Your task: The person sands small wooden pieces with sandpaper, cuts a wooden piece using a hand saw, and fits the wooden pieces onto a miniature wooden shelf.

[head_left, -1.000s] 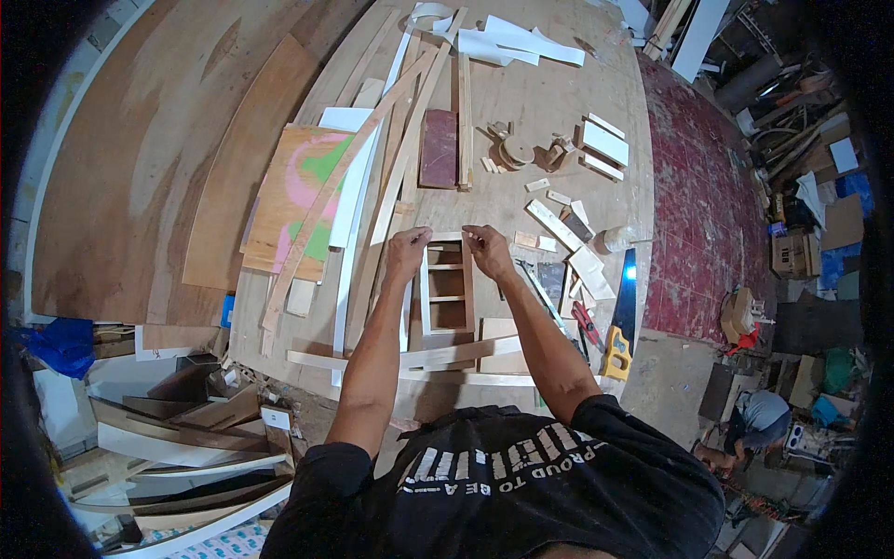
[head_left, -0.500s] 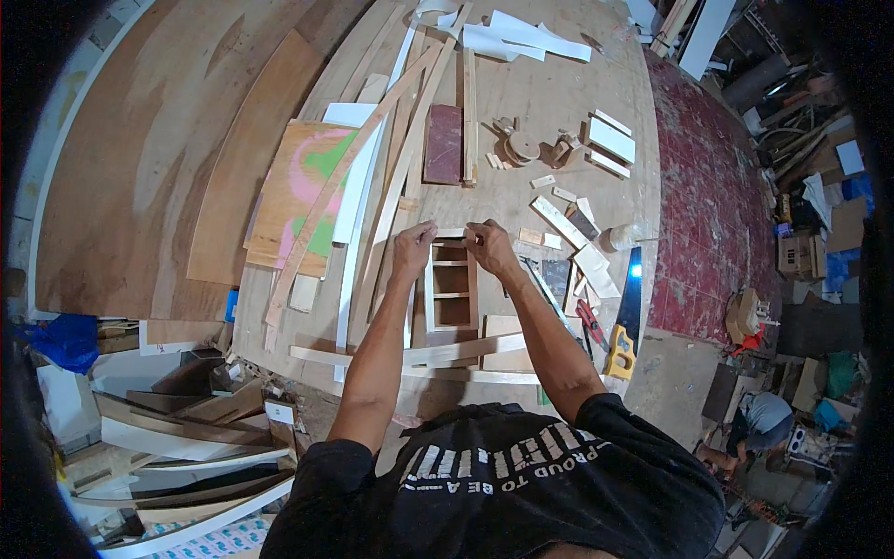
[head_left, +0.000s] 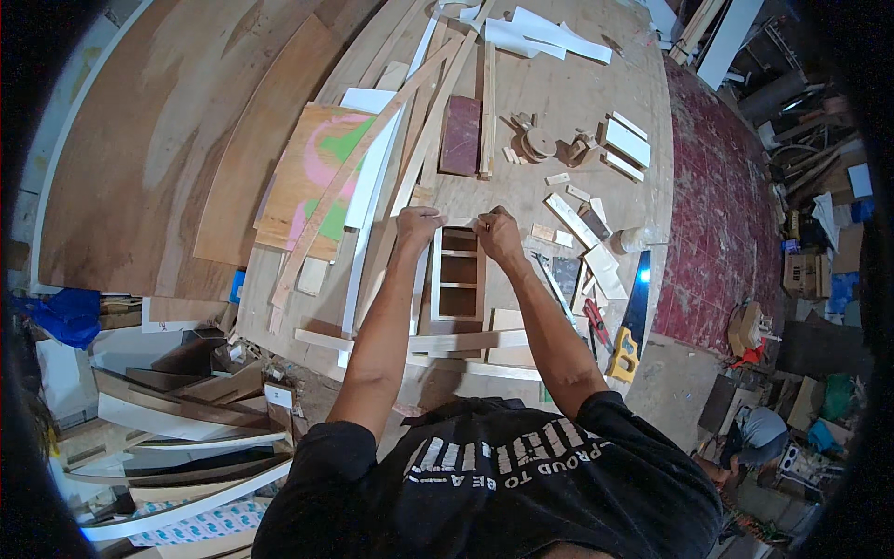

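Observation:
A narrow wooden frame [head_left: 480,287] with several crosswise dividers stands on the workbench in front of me, its compartments facing up. At its far end, a short pale wooden strip [head_left: 459,223] lies crosswise. My left hand [head_left: 420,224] is closed on the strip's left end, fingers pointing right. Its right end is pinched by my right hand [head_left: 500,236], beside the frame's far right corner. The fingertips partly hide both ends, so whether the strip is seated on the frame cannot be told.
Pale curved slats [head_left: 466,342] cross the near bench edge. To the right lie wood offcuts [head_left: 603,268], red-handled pliers [head_left: 594,319] and a yellow-handled handsaw [head_left: 625,352]. Long boards [head_left: 424,154] and a painted panel [head_left: 303,182] are left. A person [head_left: 759,436] crouches far right.
The whole view has shifted slightly. My hands stay at the frame's far end and have edged a little farther away, the left one now turned more sideways along the strip.

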A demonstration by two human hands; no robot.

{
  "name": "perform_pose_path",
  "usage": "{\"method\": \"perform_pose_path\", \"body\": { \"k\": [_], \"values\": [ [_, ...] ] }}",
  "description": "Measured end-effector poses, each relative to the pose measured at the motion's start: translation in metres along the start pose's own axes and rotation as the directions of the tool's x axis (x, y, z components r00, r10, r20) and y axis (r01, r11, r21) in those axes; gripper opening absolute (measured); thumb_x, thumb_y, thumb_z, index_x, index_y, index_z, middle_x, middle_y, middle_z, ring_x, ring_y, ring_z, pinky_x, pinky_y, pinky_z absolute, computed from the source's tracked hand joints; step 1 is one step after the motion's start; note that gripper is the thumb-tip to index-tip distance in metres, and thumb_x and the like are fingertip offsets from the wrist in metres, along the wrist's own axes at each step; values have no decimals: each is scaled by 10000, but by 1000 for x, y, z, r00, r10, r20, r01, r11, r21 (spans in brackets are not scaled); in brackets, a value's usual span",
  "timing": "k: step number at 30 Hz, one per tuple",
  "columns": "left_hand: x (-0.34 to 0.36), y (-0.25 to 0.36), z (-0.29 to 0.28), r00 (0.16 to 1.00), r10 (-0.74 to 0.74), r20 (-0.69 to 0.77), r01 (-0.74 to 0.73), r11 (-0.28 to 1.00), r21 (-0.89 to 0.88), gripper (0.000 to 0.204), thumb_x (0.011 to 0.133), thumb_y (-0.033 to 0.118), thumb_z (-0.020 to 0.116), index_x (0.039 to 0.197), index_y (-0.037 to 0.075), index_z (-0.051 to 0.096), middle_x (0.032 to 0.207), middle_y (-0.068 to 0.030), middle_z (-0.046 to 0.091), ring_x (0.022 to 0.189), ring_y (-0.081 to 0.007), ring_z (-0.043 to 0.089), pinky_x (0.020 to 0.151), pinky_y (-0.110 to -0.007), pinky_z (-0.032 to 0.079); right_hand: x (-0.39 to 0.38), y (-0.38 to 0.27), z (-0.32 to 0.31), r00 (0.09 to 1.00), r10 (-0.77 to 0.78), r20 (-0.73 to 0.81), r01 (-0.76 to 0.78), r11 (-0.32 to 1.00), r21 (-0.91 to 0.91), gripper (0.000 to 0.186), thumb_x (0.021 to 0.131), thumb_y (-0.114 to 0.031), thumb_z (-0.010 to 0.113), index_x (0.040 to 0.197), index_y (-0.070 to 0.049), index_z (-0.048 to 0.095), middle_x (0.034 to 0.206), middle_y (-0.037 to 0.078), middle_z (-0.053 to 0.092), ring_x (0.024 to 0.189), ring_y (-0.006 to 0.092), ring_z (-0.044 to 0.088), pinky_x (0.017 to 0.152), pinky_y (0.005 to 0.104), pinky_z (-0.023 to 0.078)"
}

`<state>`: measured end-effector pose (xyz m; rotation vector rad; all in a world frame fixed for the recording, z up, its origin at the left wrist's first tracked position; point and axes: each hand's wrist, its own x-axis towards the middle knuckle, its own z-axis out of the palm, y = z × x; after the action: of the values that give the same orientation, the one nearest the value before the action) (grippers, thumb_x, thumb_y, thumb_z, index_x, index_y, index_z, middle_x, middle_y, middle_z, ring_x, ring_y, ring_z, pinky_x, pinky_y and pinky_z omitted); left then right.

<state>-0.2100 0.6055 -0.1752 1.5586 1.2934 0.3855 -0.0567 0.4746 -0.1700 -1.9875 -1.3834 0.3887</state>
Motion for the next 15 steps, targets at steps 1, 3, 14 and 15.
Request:
{"method": "perform_pose_path", "body": {
  "k": [1,3,14,15],
  "values": [
    [-2,4,2,1000,4,6,-4,1000,-1,274,703,165,849,919,14,772,794,-125,740,757,-196,692,739,-314,547,-1,4,0,1000,-1,-4,1,1000,12,165,831,-156,677,865,-1,720,854,233,627,821,380,622,765,437,507],
    [-6,9,3,998,-64,13,64,998,6,304,676,166,864,907,-5,766,831,-144,744,769,-207,701,746,-306,553,-3,7,1,999,34,-23,-33,999,5,171,823,-149,686,900,-1,723,869,230,631,817,368,628,759,427,513],
    [-21,21,5,993,103,-55,-95,986,137,264,720,170,832,892,-16,760,867,-172,743,793,-245,722,770,-322,560,-32,20,11,951,299,-82,-267,925,271,450,785,-156,775,1183,16,657,1005,166,641,806,229,639,760,346,535],
    [-22,23,6,991,126,-52,-117,981,153,257,723,167,828,890,-16,760,864,-174,742,791,-248,723,771,-322,559,-33,22,13,952,287,-108,-246,924,294,444,784,-159,778,1175,15,661,999,161,641,802,223,633,760,341,533]
  ]
}}
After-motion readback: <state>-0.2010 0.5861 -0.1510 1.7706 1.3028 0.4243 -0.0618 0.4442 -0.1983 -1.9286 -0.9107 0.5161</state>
